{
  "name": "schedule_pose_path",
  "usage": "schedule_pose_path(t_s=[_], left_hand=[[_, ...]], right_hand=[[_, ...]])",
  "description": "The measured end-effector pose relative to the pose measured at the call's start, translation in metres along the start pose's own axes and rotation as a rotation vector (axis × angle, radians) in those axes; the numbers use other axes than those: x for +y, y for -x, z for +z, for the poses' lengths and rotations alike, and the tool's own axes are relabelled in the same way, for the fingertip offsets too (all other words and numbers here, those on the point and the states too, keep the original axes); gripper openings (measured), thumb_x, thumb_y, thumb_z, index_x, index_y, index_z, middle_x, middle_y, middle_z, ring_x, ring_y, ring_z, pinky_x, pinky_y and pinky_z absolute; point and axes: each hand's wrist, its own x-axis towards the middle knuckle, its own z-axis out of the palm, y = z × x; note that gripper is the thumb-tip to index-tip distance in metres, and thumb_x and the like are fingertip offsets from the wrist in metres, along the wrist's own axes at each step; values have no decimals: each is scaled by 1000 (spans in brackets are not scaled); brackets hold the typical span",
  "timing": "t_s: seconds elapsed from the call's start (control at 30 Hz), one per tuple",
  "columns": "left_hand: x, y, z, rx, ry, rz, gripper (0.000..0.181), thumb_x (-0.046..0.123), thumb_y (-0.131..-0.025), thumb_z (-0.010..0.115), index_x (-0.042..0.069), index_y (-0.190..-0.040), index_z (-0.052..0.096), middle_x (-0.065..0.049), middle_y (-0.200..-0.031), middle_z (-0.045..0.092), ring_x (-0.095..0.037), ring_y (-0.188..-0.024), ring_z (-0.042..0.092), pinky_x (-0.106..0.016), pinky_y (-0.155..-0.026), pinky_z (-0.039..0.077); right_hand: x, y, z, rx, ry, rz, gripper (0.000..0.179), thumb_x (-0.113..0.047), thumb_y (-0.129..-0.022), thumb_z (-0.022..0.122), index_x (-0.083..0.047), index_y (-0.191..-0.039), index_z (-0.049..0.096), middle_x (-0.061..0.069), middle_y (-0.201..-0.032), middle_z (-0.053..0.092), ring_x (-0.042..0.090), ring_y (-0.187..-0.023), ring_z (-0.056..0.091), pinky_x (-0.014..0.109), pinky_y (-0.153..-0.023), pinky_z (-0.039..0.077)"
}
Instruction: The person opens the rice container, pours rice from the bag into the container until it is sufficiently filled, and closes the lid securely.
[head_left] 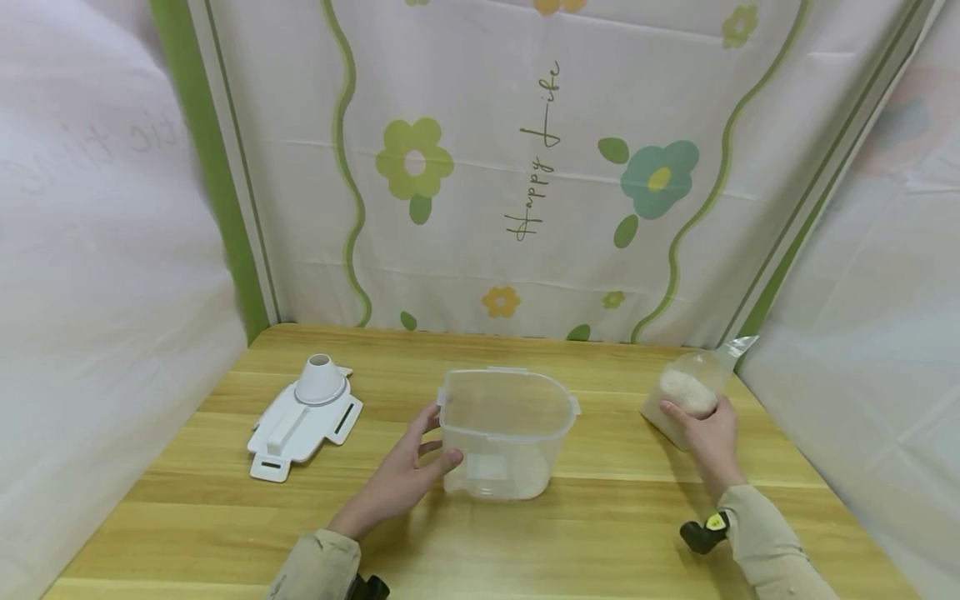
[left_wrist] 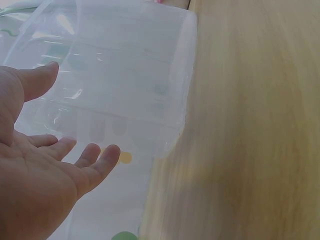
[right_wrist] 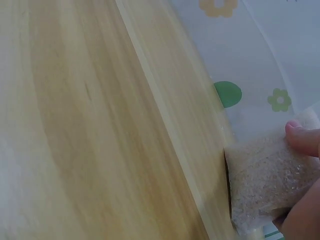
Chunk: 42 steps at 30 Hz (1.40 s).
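A clear plastic container [head_left: 510, 429] without a lid stands mid-table, some white contents low inside it. My left hand [head_left: 408, 471] is at its left side, thumb by the front wall and fingers toward the back. Seen from the left wrist, the fingers [left_wrist: 102, 162] are spread and loosely bent beside the see-through wall. At the table's right, my right hand [head_left: 708, 433] grips a clear bag of rice [head_left: 686, 392], whose twisted top points up and right. The right wrist view shows the thumb [right_wrist: 302, 140] pressed on the bag of rice [right_wrist: 267, 177], its grains visible through the plastic.
On the left of the wooden table [head_left: 592, 533] lies a white lid [head_left: 292, 433] with side clips and a cone-shaped spout [head_left: 320, 382]. A flower-printed curtain [head_left: 465, 250] hangs along the table's back edge, and white sheets [head_left: 105, 292] enclose both sides.
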Motion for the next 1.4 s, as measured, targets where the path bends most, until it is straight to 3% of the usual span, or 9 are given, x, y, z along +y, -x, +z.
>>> schedule_pose_path(t_s=[0.5, 0.73, 0.93, 1.17, 1.4], left_hand=[[1, 2, 1, 10, -6, -11, 75, 25, -96, 67, 23, -156, 21, -14, -151, 33, -37, -134, 37, -54, -106, 38], [-1, 2, 1, 12, -20, -15, 76, 25, -96, 67, 23, -156, 21, -13, -151, 32, -36, -133, 38, -53, -106, 38], [1, 3, 1, 30, -31, -38, 78, 31, -95, 68, 22, -156, 20, -14, -152, 31, -40, -129, 43, -52, -100, 44], [0, 1, 1, 22, -23, -26, 79, 30, -95, 68, 21, -157, 19, -14, -152, 30, -38, -132, 40, -53, -104, 40], [0, 2, 1, 20, -23, -30, 81, 31, -95, 68, 18, -157, 17, -15, -151, 31, -38, -132, 40, -53, -106, 38]], right_hand=[[2, 2, -3, -12, 24, -8, 72, -33, -83, 81, 4, -132, 43, 13, -121, 52, 18, -99, 51, 18, -72, 45], [6, 2, -5, -67, 48, 60, 84, -42, -82, 80, 6, -139, 40, 18, -130, 50, 24, -111, 50, 23, -81, 45], [4, -2, -5, -79, 45, 53, 86, -45, -83, 78, 6, -140, 39, 19, -132, 49, 26, -114, 48, 31, -88, 44], [1, -2, -5, -67, 62, 17, 79, -39, -83, 80, 7, -135, 42, 19, -126, 52, 24, -107, 52, 20, -79, 45], [-2, 0, -6, -85, 95, -21, 78, -40, -82, 80, 8, -132, 45, 20, -123, 54, 25, -104, 53, 17, -71, 47]])
